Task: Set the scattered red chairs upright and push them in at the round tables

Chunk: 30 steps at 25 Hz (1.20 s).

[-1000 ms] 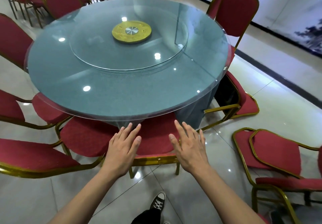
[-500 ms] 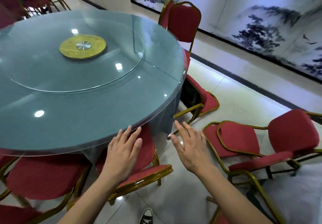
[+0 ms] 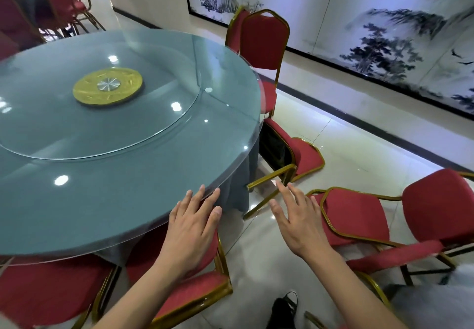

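Head view shows your left hand (image 3: 191, 228) and right hand (image 3: 298, 222) spread flat, fingers apart, holding nothing. At two o'clock a red gold-framed chair (image 3: 292, 153) lies tipped beside the round glass-topped table (image 3: 128, 149).

Pretty bright overall; ceiling lights glared as white spots on the glass counter (image 3: 128, 175) and floor (image 3: 359, 169). Edges were warped and blurry.

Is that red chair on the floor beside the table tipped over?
Tipped over: the chair lies with its back on the tiles, gold legs pointing sideways.
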Motion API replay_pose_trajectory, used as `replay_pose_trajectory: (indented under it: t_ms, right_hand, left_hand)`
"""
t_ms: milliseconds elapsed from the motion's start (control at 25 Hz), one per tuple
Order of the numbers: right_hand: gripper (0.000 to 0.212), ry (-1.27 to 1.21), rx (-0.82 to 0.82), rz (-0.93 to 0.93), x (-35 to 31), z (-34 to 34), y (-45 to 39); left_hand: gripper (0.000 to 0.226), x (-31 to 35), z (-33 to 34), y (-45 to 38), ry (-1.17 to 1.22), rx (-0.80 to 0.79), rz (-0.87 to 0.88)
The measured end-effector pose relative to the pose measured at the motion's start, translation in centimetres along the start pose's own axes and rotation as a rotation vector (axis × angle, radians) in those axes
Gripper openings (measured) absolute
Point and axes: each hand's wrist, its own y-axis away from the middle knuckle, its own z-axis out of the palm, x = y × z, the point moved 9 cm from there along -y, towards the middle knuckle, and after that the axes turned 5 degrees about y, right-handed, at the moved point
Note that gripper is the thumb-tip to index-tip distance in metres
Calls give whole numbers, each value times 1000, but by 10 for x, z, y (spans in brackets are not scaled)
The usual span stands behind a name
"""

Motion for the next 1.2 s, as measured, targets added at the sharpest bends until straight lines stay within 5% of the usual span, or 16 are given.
replay_pose_trajectory:
  t_ms: [640,1200]
  right_hand:
    - [76,-22,55,-12,229,-102,-121]
    - [75,-37,127,45,333,-163,-247]
  left_hand:
    - [61,196,109,-134,-47,-11,-48]
    - [65,307,152,-303,-17,5,66]
